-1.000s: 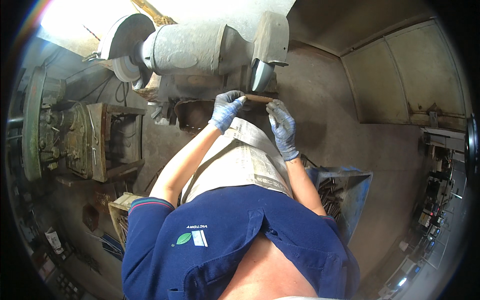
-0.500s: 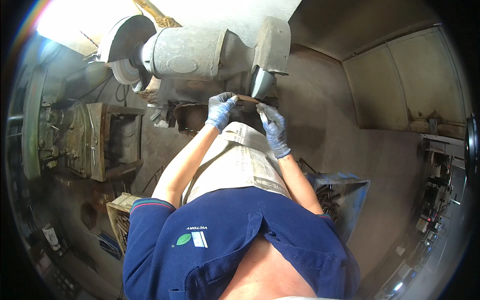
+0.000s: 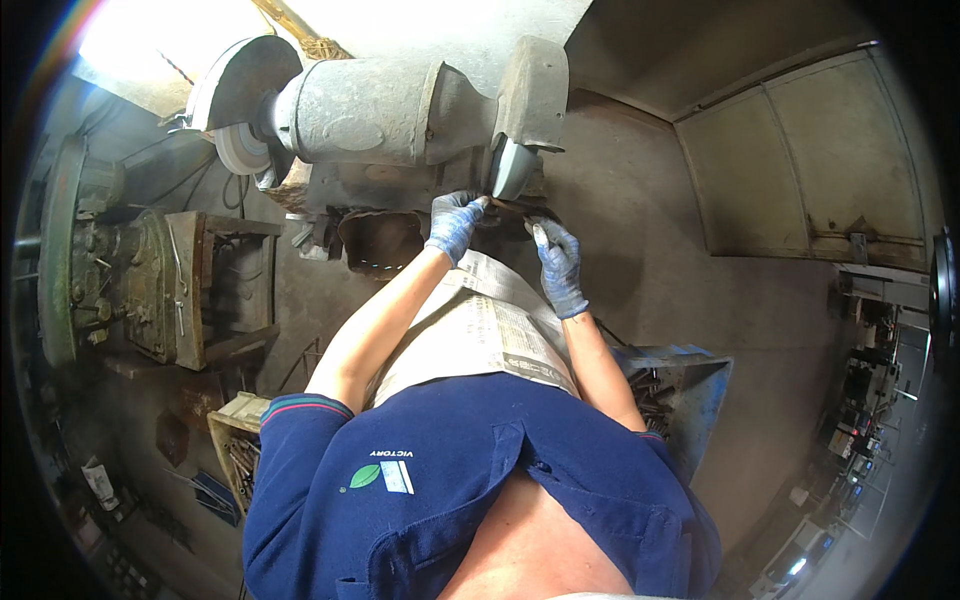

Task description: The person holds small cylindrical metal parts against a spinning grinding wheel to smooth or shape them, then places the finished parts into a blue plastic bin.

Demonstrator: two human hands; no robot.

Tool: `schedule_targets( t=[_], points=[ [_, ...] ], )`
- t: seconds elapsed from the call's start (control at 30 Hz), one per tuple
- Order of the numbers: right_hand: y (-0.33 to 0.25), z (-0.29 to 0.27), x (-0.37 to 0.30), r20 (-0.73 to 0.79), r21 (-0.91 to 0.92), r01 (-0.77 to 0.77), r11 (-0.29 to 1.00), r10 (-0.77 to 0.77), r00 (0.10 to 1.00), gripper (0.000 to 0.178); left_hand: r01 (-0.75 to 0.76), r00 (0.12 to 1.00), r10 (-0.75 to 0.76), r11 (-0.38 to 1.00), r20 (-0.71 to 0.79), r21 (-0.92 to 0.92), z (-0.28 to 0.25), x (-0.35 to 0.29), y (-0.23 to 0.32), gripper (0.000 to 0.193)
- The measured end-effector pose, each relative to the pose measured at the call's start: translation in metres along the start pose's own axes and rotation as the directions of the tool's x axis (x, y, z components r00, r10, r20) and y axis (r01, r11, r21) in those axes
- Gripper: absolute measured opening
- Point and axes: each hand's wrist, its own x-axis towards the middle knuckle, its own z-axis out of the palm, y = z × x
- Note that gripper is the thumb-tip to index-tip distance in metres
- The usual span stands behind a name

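Grinding step in hand, by the look of it: left hand [image 3: 455,222] and right hand [image 3: 558,265], both in blue gloves, are closed on the two ends of a thin dark metal strip [image 3: 512,208], left hand pinching the near-wheel end, right hand holding the other end lower and to the right. Strip sits right at the lower face of the right grinding wheel [image 3: 512,168] of a big grey bench grinder [image 3: 370,110]; can't tell from this angle whether it actually touches the wheel or is just short of it. No sparks visible. Second wheel [image 3: 240,148] on the left end of the grinder is unused. Sheet of newspaper [image 3: 485,330] covers the lap below the forearms. Blue bin [image 3: 700,385] with metal pieces stands by the right elbow, wooden crate [image 3: 235,430] with more pieces by the left elbow, old green machine [image 3: 110,270] well off to the left. Judgement: next move needs steady, even pressure from both hands, strip kept flat to the wheel, fingertips kept clear since the left hand is very close to it.
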Motion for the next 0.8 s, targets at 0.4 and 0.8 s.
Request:
schedule_targets(
  t=[0.4,0.8],
  points=[
    [0.003,0.043,0.009,-0.003,0.306,-0.032,0.951,0.035,0.999,0.017,0.01,0.997,-0.009,1.0,-0.071,0.012,-0.031,-0.003,0.019,0.01],
    [-0.071,0.021,-0.042,0.087,-0.076,0.412,0.908,-0.405,0.91,0.032,-0.259,0.962,0.232,0.942,0.143,0.212,-0.048,-0.074,0.027,0.014]
  ],
)
